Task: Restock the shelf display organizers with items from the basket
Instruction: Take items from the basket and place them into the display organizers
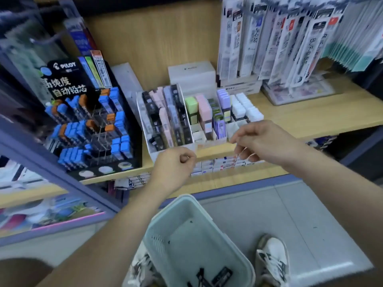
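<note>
Mint basket (161, 230) below left hand (172, 166); right hand (261, 141) near organizer (200, 137).

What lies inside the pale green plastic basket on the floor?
Inside the pale green plastic basket lie a few small black packets; its nearest part is cut off by the frame.

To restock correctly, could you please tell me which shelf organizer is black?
The Pilot lead display, far left, is black; the case tray and eraser tray beside it are white.
</note>
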